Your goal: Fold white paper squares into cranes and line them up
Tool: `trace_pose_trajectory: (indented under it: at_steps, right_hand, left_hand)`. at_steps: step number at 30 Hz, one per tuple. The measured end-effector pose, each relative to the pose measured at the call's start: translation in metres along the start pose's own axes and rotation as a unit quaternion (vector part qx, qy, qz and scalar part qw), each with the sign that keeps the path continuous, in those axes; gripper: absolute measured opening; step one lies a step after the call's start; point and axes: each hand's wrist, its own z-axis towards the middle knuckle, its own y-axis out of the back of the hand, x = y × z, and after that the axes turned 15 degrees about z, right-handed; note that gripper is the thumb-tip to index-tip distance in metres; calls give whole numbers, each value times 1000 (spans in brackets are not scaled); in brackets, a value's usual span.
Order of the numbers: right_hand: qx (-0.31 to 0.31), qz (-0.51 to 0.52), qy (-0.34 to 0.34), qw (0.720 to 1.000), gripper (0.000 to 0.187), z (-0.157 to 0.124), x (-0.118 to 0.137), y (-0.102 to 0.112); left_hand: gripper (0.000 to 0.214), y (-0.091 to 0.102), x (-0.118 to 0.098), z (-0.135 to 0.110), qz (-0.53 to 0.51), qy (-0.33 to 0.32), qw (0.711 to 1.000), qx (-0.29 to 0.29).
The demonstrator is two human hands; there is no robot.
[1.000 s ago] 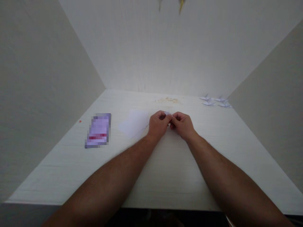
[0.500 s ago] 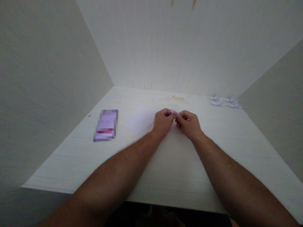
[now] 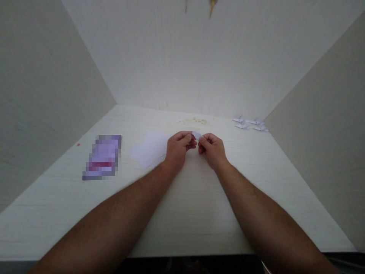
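A small piece of folded white paper is held up between my two hands, above the middle of the table. My left hand pinches its left end between thumb and fingers. At the other end, the thumb and forefinger of my right hand close on the paper. Fingers cover part of it, so its full shape is hidden. Beside my left wrist lie white paper sheets, partly covered by that hand.
Several folded white paper cranes stand at the back right of the pale table. A blurred-out phone-like purple object lies at the left. Walls rise on the left, back and right. A brownish stain marks the table's back.
The view has swung to the right, so everything sits further left. My hands have shifted slightly apart, and more of the folded paper shows between them.
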Motion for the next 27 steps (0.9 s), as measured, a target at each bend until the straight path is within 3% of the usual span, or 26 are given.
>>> trace_pose_trajectory:
  at_steps: [8, 16, 27]
  right_hand:
    - [2, 79, -16, 997, 21, 1, 0, -2]
    - [-3, 40, 5, 999, 21, 1, 0, -1]
    - [-58, 16, 47, 997, 22, -1, 0, -3]
  left_hand:
    - [20, -1, -5, -4, -24, 15, 998, 52]
    - [26, -2, -1, -3, -8, 14, 999, 29]
    - [21, -1, 4, -3, 77, -23, 996, 26]
